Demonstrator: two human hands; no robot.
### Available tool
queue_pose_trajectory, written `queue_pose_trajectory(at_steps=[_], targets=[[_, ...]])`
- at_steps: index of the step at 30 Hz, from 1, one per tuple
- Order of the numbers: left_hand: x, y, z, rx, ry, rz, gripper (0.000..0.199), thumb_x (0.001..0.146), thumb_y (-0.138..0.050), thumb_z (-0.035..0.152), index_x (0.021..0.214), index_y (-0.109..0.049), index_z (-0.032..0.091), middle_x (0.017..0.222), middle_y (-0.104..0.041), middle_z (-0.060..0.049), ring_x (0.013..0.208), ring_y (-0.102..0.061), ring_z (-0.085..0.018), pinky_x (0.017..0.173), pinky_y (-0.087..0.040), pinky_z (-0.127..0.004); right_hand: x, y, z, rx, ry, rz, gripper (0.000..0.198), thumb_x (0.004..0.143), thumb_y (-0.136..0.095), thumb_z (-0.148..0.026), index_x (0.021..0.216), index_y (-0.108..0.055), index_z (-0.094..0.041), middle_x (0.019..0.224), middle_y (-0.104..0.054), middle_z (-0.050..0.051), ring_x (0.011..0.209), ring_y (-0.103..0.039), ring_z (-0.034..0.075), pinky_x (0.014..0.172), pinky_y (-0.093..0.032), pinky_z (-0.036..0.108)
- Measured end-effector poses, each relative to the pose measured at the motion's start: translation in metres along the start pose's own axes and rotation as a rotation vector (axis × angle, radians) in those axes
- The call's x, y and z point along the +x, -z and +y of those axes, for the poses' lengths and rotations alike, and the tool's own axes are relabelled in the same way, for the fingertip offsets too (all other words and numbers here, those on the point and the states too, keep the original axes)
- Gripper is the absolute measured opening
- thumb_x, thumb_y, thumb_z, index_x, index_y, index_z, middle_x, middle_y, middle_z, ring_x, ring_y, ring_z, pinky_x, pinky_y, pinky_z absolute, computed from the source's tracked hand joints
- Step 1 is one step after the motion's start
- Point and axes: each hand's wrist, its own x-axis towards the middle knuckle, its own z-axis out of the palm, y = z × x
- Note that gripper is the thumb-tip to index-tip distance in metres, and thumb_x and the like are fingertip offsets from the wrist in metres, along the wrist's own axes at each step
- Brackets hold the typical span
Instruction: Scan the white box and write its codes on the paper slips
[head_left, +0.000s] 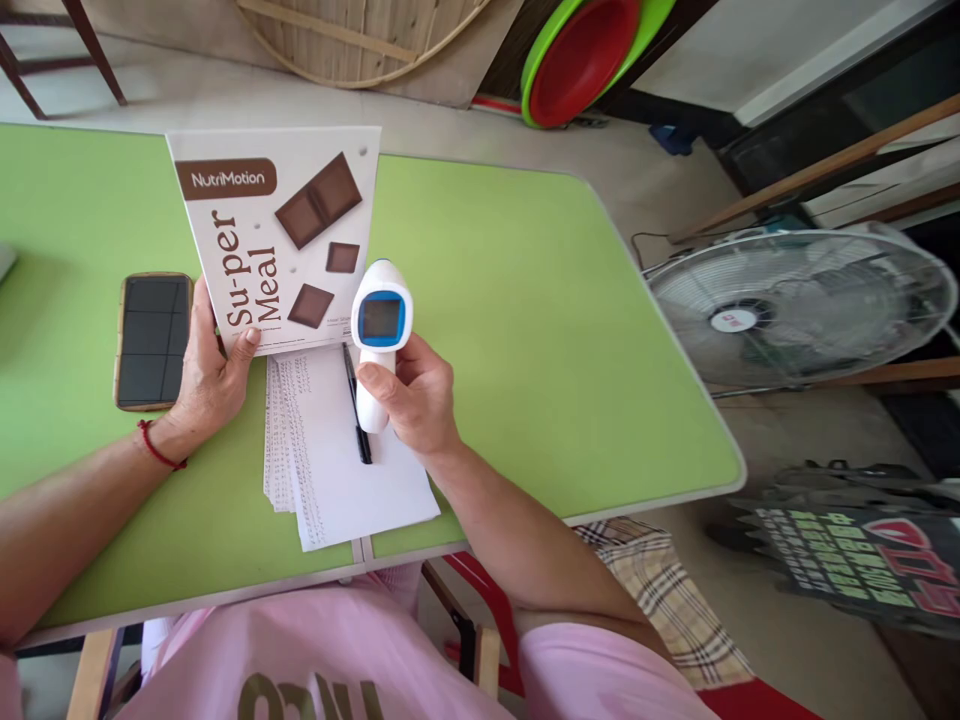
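My left hand (214, 368) grips a white box (281, 265) by its lower left corner, thumb on the front. The box stands tilted up over the green table, with "NutriMotion Su-per Meal" and chocolate pieces printed on it. In my right hand (421, 395) is a white infrared thermometer (381, 318), held by its handle. Its blue-framed screen faces me and looks dark; its front end is hidden. The thermometer's head overlaps the box's right edge in view; I cannot tell whether they touch. Below lie handwritten sheets of paper (367, 505) with a black pen (363, 446) on top.
A smartphone (154, 342) in a brown case lies left of my left hand on the green table (555, 350). Right of the table stand a large fan (757, 310) and a dark printed bag (855, 550). Red and green basins (585, 60) lean at the back.
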Motion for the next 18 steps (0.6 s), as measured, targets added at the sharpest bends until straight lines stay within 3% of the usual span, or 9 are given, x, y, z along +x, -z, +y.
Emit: queue_pose_trajectory(at_steps=[3,7,12,15,18], targets=[[0.001,0.0,-0.002,-0.017,-0.006,-0.006,0.062,0.094,-0.056,0.059,0.144,-0.04,0.026,0.14,-0.051,-0.014,0.131,-0.051,-0.032,0.117,-0.041,-0.053,0.004,0.012,0.0,-0.186,0.069,0.036,0.053,0.071,-0.066,-0.073,0.087,-0.06,-0.023,0.068,-0.059,-0.002,0.059,-0.05,0.013,0.055,-0.045,0.031],[0.0,-0.002,-0.007,-0.045,0.006,0.018,0.07,0.09,-0.064,0.059,0.146,-0.037,0.027,0.14,-0.05,-0.013,0.137,-0.046,-0.033,0.118,-0.041,-0.053,0.016,0.043,-0.002,-0.608,0.115,0.094,0.059,0.074,-0.062,-0.072,0.102,-0.065,-0.02,0.083,-0.07,0.005,0.073,-0.062,0.02,0.065,-0.05,0.035],[-0.007,-0.005,-0.018,-0.076,0.069,-0.001,0.08,0.087,-0.069,0.057,0.151,-0.029,0.03,0.146,-0.044,-0.014,0.132,-0.051,-0.033,0.104,-0.054,-0.047,0.026,0.069,-0.004,-1.138,-0.081,0.025,0.041,0.077,-0.067,-0.055,0.101,-0.07,-0.021,0.082,-0.074,0.008,0.074,-0.066,0.026,0.064,-0.046,0.035],[-0.009,-0.005,-0.024,-0.027,0.086,0.009,0.08,0.086,-0.071,0.055,0.15,-0.032,0.029,0.144,-0.045,-0.013,0.13,-0.052,-0.032,0.103,-0.054,-0.047,0.028,0.067,-0.003,-1.257,-0.186,-0.055,0.033,0.08,-0.066,-0.05,0.097,-0.07,-0.022,0.086,-0.075,0.008,0.08,-0.068,0.029,0.065,-0.045,0.035],[-0.009,-0.004,-0.025,-0.012,0.099,0.013,0.077,0.082,-0.075,0.055,0.145,-0.04,0.028,0.14,-0.05,-0.013,0.125,-0.055,-0.031,0.101,-0.055,-0.048,0.029,0.062,0.001,-1.29,-0.199,-0.077,0.031,0.083,-0.063,-0.05,0.095,-0.068,-0.022,0.086,-0.075,0.009,0.081,-0.069,0.029,0.065,-0.045,0.035]])
